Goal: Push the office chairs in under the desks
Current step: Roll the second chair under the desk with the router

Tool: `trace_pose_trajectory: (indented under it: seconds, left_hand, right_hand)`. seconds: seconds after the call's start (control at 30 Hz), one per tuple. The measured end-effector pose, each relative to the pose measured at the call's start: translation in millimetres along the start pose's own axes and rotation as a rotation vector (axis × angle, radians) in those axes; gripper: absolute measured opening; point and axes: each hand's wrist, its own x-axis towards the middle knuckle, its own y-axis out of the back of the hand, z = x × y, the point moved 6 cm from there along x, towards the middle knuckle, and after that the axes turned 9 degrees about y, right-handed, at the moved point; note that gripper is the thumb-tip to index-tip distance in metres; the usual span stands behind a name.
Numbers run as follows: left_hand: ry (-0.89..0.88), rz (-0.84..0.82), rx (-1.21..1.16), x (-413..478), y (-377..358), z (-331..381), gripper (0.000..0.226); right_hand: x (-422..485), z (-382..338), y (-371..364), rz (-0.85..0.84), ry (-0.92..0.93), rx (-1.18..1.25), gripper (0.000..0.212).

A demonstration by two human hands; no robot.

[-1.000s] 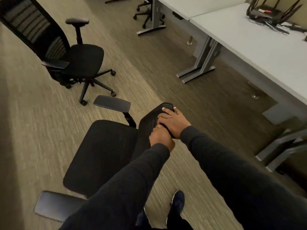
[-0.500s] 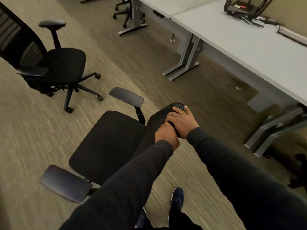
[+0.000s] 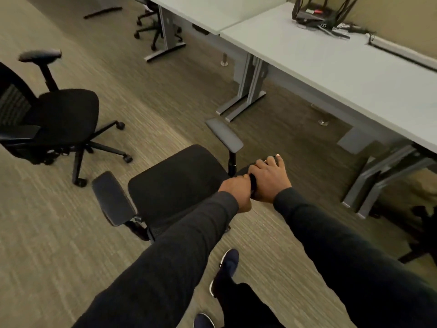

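A black office chair [image 3: 175, 178] with two padded armrests stands on the carpet just in front of me, seat facing away to the left. My left hand [image 3: 236, 188] and my right hand [image 3: 269, 176] both grip the top edge of its backrest, side by side. A grey desk [image 3: 331, 67] stands to the right, its metal legs [image 3: 248, 91] a short way beyond the chair. A second black office chair [image 3: 59, 119] stands apart at the left, out in the open floor.
Another desk [image 3: 201, 13] continues at the back with a chair base [image 3: 153, 31] under it. A black router [image 3: 314, 13] with antennas and cables lies on the near desk by the wall. A dark chair base [image 3: 423, 228] shows under the desk at right. My shoes [image 3: 224, 268] are below.
The held chair has swivelled and rolled to the right, toward the desk; its armrests now point further away. My view has shifted right, so the second chair sits further left.
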Motion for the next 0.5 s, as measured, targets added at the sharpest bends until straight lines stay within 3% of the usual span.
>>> trace_pose_trajectory:
  seconds: [0.5]
  left_hand:
    - [-0.322, -0.034, 0.241, 168, 73, 9, 0.054]
  right_hand:
    - [119, 105, -4, 0.055, -0.201, 0.078, 0.051]
